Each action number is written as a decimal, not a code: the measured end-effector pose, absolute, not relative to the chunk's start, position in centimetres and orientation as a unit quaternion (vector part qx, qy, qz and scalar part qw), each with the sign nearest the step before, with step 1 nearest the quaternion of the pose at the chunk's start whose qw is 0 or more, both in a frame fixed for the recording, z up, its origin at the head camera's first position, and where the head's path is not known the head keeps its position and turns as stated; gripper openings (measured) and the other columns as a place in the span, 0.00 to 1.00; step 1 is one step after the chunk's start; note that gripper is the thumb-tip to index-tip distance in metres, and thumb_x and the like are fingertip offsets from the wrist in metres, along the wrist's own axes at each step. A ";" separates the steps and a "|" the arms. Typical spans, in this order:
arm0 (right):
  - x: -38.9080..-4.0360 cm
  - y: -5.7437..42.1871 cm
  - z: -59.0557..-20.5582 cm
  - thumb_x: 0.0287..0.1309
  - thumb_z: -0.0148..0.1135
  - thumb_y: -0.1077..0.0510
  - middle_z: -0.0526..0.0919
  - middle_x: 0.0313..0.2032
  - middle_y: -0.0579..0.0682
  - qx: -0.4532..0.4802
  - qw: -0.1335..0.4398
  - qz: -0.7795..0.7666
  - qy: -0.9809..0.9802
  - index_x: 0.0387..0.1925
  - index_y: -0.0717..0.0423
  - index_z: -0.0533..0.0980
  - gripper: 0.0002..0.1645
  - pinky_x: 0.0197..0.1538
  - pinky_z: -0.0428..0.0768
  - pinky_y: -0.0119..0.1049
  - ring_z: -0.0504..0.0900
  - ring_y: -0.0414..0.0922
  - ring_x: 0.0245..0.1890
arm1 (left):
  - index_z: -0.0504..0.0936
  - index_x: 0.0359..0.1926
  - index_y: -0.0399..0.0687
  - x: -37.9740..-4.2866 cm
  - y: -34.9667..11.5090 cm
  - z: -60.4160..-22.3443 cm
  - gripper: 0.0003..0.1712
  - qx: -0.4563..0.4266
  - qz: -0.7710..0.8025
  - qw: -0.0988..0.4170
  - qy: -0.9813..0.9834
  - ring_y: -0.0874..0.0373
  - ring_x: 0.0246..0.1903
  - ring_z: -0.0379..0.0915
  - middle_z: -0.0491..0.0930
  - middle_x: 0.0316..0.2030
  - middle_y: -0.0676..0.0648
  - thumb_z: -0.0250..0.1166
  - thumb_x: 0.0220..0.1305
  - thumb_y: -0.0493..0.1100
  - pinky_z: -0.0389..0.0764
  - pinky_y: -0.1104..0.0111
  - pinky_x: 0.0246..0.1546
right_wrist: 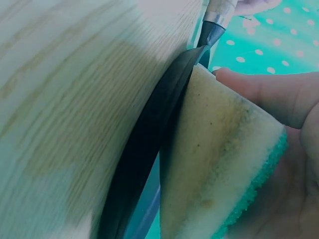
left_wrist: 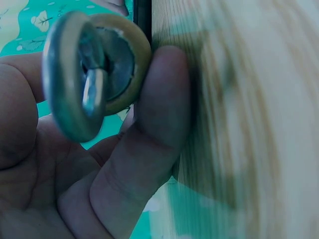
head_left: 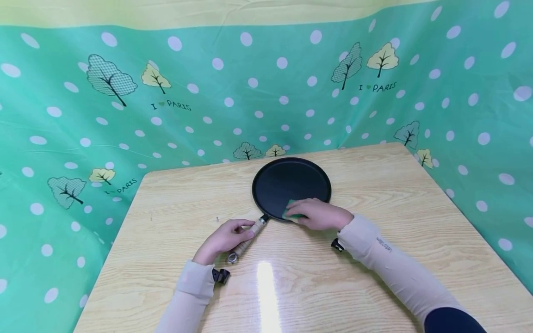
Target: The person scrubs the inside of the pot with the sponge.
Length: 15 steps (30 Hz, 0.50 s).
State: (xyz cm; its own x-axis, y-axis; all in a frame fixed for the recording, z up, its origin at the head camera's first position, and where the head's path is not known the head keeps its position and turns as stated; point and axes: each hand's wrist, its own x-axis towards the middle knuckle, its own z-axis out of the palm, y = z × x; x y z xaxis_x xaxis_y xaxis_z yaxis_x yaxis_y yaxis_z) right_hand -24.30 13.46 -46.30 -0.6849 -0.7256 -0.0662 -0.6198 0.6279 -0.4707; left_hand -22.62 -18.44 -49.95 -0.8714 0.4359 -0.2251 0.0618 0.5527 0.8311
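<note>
A round black flat pan [head_left: 291,185] lies on the wooden table, its handle [head_left: 250,238] pointing toward the near left. My left hand [head_left: 226,238] grips that handle, thumb and fingers around it. In the left wrist view the metal hanging ring [left_wrist: 75,77] at the handle's end sticks out between the fingers. My right hand [head_left: 320,213] holds a sponge [head_left: 293,210] at the pan's near rim. The right wrist view shows the sponge's stained pale side [right_wrist: 214,144] by the black rim [right_wrist: 144,139], with a green scouring layer facing the palm.
The wooden table [head_left: 187,199] carries the pan and shows a bright light reflection near its front. A green dotted curtain [head_left: 283,106] with printed trees hangs behind and along both sides. Each sleeve has a small black wrist device.
</note>
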 end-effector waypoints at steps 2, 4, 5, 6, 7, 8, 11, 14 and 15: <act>-24.4 13.3 -46.3 0.74 0.59 0.67 0.76 0.69 0.60 -0.372 0.129 -0.214 0.894 0.67 0.60 0.79 0.23 0.73 0.65 0.62 0.70 0.60 0.73 | 0.80 0.66 0.34 -22.6 -18.4 -49.9 0.23 0.144 0.450 0.208 0.857 0.55 0.33 0.69 0.75 0.34 0.46 0.66 0.75 0.39 0.72 0.63 0.36; -24.4 13.2 -46.3 0.74 0.59 0.66 0.76 0.69 0.60 -0.370 0.128 -0.213 0.895 0.67 0.60 0.79 0.23 0.73 0.64 0.62 0.70 0.61 0.73 | 0.80 0.67 0.34 -22.6 -18.4 -49.9 0.24 0.142 0.449 0.208 0.857 0.55 0.33 0.69 0.75 0.34 0.46 0.66 0.75 0.40 0.72 0.63 0.36; -24.4 13.1 -46.3 0.74 0.59 0.66 0.76 0.69 0.60 -0.368 0.127 -0.213 0.896 0.67 0.60 0.79 0.23 0.73 0.64 0.62 0.70 0.61 0.73 | 0.80 0.67 0.34 -22.6 -18.4 -49.9 0.24 0.142 0.449 0.209 0.857 0.55 0.33 0.69 0.76 0.34 0.46 0.66 0.75 0.40 0.72 0.63 0.36; -24.4 13.0 -46.3 0.74 0.59 0.66 0.76 0.69 0.60 -0.367 0.127 -0.213 0.897 0.67 0.60 0.79 0.23 0.73 0.64 0.62 0.69 0.61 0.73 | 0.80 0.67 0.34 -22.6 -18.4 -49.9 0.24 0.142 0.448 0.208 0.858 0.55 0.33 0.69 0.76 0.34 0.46 0.66 0.75 0.40 0.72 0.63 0.36; -24.4 13.0 -46.4 0.74 0.59 0.66 0.76 0.70 0.60 -0.367 0.125 -0.212 0.897 0.67 0.60 0.79 0.22 0.74 0.64 0.62 0.69 0.61 0.73 | 0.80 0.67 0.34 -22.6 -18.4 -49.9 0.24 0.141 0.448 0.209 0.858 0.55 0.33 0.69 0.76 0.34 0.46 0.66 0.75 0.40 0.72 0.63 0.36; -24.4 12.9 -46.4 0.75 0.59 0.66 0.76 0.70 0.59 -0.366 0.124 -0.210 0.898 0.67 0.59 0.79 0.22 0.74 0.63 0.63 0.69 0.61 0.74 | 0.80 0.67 0.34 -22.6 -18.4 -49.9 0.24 0.141 0.448 0.209 0.858 0.55 0.33 0.69 0.76 0.34 0.46 0.66 0.75 0.40 0.72 0.63 0.36; -24.3 12.7 -46.6 0.75 0.60 0.65 0.76 0.70 0.59 -0.364 0.123 -0.208 0.899 0.67 0.59 0.79 0.22 0.74 0.63 0.62 0.69 0.60 0.74 | 0.80 0.66 0.34 -22.6 -18.4 -49.9 0.23 0.141 0.448 0.209 0.858 0.55 0.34 0.69 0.75 0.34 0.46 0.66 0.75 0.39 0.72 0.63 0.37; -24.3 12.5 -46.6 0.75 0.60 0.65 0.76 0.70 0.59 -0.362 0.123 -0.209 0.900 0.67 0.59 0.79 0.23 0.74 0.63 0.62 0.69 0.60 0.74 | 0.81 0.66 0.35 -22.6 -18.4 -50.0 0.23 0.140 0.447 0.208 0.859 0.55 0.35 0.69 0.75 0.35 0.46 0.66 0.75 0.40 0.72 0.63 0.38; -24.3 12.4 -46.6 0.75 0.60 0.65 0.76 0.70 0.59 -0.362 0.123 -0.208 0.900 0.67 0.59 0.79 0.23 0.74 0.64 0.62 0.69 0.60 0.74 | 0.81 0.66 0.35 -22.6 -18.4 -50.0 0.23 0.139 0.447 0.208 0.859 0.55 0.35 0.69 0.75 0.35 0.46 0.66 0.75 0.40 0.72 0.63 0.38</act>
State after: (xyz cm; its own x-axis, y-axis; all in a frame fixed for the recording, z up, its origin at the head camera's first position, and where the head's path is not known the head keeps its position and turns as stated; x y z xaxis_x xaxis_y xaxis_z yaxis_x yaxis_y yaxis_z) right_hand -24.29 12.41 -46.57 -0.7077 -0.7029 -0.0712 -0.6004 0.6514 -0.4640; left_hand -22.55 -18.42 -49.98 -0.8750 0.4240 -0.2336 0.0521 0.5622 0.8254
